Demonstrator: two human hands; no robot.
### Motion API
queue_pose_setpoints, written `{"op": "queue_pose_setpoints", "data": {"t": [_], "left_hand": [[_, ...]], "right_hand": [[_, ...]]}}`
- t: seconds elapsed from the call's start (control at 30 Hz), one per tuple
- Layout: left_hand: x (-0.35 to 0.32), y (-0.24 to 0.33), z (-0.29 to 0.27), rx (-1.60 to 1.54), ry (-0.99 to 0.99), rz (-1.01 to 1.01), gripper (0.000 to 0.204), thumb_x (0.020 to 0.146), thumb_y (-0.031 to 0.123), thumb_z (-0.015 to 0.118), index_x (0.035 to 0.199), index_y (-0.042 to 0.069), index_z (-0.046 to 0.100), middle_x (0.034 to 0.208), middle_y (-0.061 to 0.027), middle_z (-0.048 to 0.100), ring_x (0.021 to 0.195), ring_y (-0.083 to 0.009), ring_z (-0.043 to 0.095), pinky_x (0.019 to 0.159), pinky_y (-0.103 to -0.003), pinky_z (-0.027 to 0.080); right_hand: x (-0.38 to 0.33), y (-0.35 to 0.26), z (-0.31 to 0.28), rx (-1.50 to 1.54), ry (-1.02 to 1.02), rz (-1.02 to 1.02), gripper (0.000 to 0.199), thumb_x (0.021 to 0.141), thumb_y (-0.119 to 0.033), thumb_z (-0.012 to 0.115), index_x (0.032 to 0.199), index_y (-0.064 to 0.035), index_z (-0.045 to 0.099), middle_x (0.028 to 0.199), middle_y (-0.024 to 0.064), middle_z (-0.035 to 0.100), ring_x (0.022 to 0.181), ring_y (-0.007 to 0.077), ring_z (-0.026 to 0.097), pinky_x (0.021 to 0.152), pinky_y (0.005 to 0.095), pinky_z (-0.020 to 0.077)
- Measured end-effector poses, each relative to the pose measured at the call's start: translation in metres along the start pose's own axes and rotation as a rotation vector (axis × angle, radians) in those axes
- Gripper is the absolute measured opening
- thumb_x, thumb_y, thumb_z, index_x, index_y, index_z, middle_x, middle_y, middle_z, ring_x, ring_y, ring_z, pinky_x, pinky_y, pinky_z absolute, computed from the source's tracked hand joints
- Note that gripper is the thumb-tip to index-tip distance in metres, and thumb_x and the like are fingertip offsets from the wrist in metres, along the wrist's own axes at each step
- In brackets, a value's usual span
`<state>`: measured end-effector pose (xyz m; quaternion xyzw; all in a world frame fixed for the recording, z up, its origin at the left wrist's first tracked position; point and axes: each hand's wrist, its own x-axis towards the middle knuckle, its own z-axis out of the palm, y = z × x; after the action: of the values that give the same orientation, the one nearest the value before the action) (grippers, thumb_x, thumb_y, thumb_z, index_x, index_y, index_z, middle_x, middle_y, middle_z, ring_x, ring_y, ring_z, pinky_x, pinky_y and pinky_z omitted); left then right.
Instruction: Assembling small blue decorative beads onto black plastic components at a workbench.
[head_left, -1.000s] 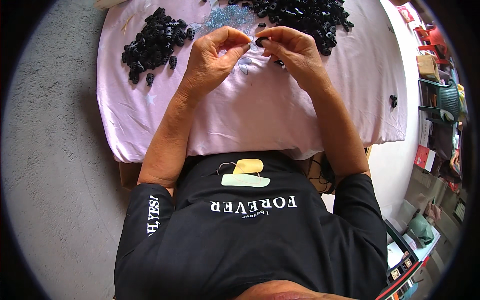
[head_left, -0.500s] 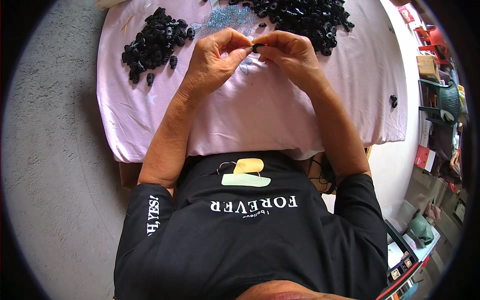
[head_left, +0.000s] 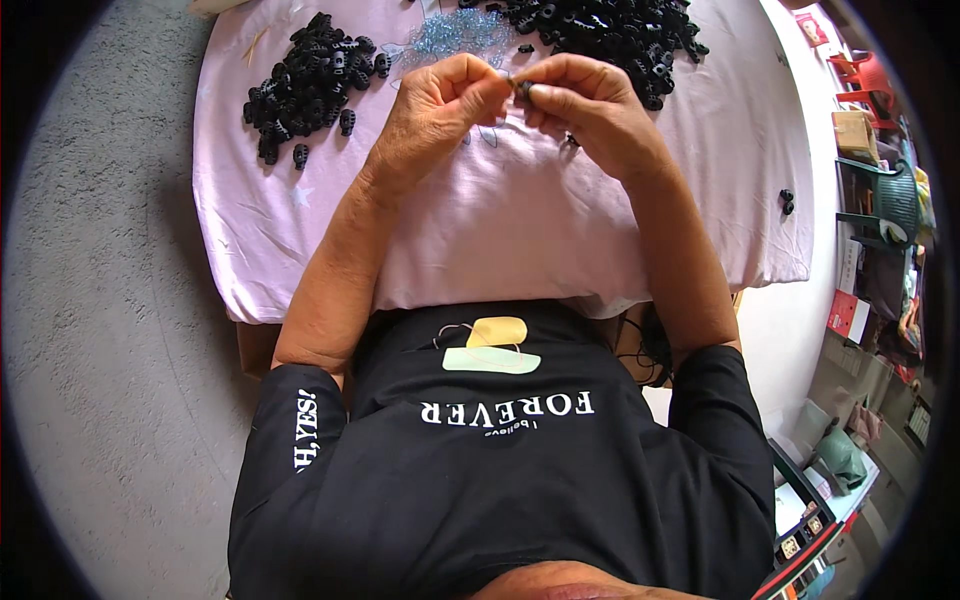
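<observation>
My left hand (head_left: 440,110) and my right hand (head_left: 585,100) meet fingertip to fingertip above a table draped in pink cloth (head_left: 520,230). Between the fingertips is a small black plastic piece (head_left: 522,88), pinched by both hands. A pile of the same black pieces (head_left: 310,80) lies at the far left of the cloth. A larger pile of black pieces (head_left: 610,30) lies at the far right. A cluster of thin bluish wire springs (head_left: 455,35) sits between the two piles, just beyond my hands.
Two loose black pieces (head_left: 787,202) lie near the cloth's right edge, one more (head_left: 572,141) under my right hand. Grey floor (head_left: 110,300) spreads to the left. Red stools (head_left: 865,75), a green basket (head_left: 895,200) and boxes crowd the right side.
Both hands have shifted slightly toward the far side, fingertips staying together on the small black piece. The piles have not moved.
</observation>
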<state>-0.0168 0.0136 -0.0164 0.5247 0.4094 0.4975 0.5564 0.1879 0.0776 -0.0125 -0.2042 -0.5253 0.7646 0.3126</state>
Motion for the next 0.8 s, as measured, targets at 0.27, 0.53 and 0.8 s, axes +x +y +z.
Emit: {"op": "queue_pose_setpoints", "data": {"t": [0.27,0.53,0.8], "left_hand": [[0.000,-0.008,0.048,1.014,-0.137,0.682,0.034,0.077,0.006,0.071,0.111,0.006,0.068,0.130,-0.0069,0.058,0.123,-0.0279,0.051,0.103,-0.041,0.041],[-0.006,-0.018,0.050,1.108,-0.202,0.541,0.039,0.078,0.012,0.071,0.115,0.002,0.064,0.135,-0.0074,0.053,0.130,-0.0274,0.043,0.105,-0.044,0.035],[0.000,-0.010,0.019,1.015,-0.086,0.613,0.024,0.079,0.002,0.067,0.103,0.002,0.065,0.113,-0.0106,0.065,0.114,-0.0273,0.059,0.098,-0.042,0.042]], "right_hand": [[0.005,0.003,-0.031,0.122,0.365,-0.193,0.019,0.094,-0.008,0.062,0.112,-0.0030,0.065,0.097,0.0078,0.070,0.084,0.0120,0.066,0.076,0.0237,0.0553],[0.005,0.004,-0.029,-0.017,0.407,-0.203,0.019,0.093,-0.009,0.063,0.111,-0.0046,0.066,0.098,0.0071,0.070,0.084,0.0117,0.066,0.075,0.0233,0.0550],[0.007,0.007,-0.028,-0.066,0.435,-0.182,0.018,0.094,-0.011,0.064,0.110,-0.0053,0.067,0.096,0.0061,0.070,0.083,0.0101,0.066,0.076,0.0225,0.0540]]}}
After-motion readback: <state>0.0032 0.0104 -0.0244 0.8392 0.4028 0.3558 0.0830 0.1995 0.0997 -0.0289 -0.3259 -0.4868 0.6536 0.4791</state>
